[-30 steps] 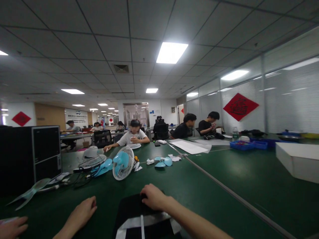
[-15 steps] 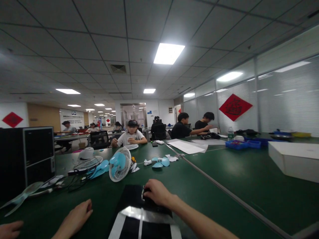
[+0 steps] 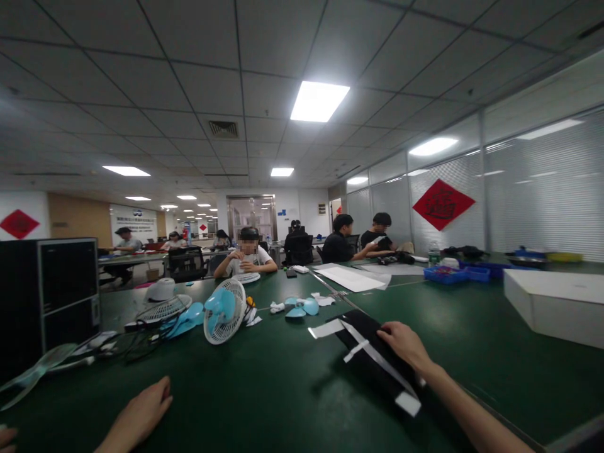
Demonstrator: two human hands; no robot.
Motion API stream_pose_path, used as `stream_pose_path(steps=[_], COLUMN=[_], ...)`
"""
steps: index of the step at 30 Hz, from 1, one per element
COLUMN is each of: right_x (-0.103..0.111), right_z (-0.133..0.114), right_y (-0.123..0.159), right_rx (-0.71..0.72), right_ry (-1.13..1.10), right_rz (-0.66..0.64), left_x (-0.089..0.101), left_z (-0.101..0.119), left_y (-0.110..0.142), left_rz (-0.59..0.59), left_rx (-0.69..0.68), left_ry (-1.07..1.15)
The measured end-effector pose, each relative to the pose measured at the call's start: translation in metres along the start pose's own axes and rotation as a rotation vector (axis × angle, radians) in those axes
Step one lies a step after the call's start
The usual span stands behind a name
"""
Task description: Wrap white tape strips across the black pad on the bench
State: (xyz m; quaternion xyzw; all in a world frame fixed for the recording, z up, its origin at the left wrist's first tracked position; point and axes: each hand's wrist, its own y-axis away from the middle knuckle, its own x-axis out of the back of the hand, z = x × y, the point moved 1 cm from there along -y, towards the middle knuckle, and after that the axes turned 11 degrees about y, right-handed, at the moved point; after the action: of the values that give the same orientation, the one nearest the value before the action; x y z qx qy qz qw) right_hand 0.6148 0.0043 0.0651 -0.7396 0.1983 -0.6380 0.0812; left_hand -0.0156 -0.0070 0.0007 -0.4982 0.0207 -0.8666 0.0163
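Note:
My right hand (image 3: 406, 346) grips the edge of a flat black piece with white and silver strips (image 3: 365, 358), fingers closed on it. The piece is tilted over the table, and its exact kind cannot be made out. Off to the left, my left hand (image 3: 141, 412) lies low over the green tabletop, back upward and fingers curled together. Nothing shows in that hand, and it is well apart from the black piece. At the far left edge, fingertips of a further hand (image 3: 7, 437) are partly cut off; whose they are is unclear.
On the green table (image 3: 245, 390) stand a fan head with blue blades (image 3: 224, 311), loose blue blades (image 3: 302, 307), a black computer case (image 3: 70, 296), a clear fan blade (image 3: 42, 371), blue trays (image 3: 446, 274) and a white box (image 3: 552, 302). A person (image 3: 248, 255) sits opposite.
My right hand has lifted the black piece and carried it rightward, turning it so the strips run diagonally. My left hand has hardly moved. The hand at the left edge has drawn mostly out of view.

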Motion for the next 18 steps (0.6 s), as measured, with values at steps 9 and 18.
stream_pose_path(steps=[9, 18], right_x=[-0.001, -0.001], right_z=[0.057, 0.042], right_y=[0.010, 0.017], right_rx=[-0.191, -0.171], right_ry=[0.083, 0.127], right_rz=[-0.106, -0.119], left_x=[-0.004, -0.003], left_z=[-0.013, -0.012], left_y=[-0.009, -0.007], left_rz=[-0.025, 0.007], left_rx=[0.011, 0.024], left_ry=[-0.002, 0.047])
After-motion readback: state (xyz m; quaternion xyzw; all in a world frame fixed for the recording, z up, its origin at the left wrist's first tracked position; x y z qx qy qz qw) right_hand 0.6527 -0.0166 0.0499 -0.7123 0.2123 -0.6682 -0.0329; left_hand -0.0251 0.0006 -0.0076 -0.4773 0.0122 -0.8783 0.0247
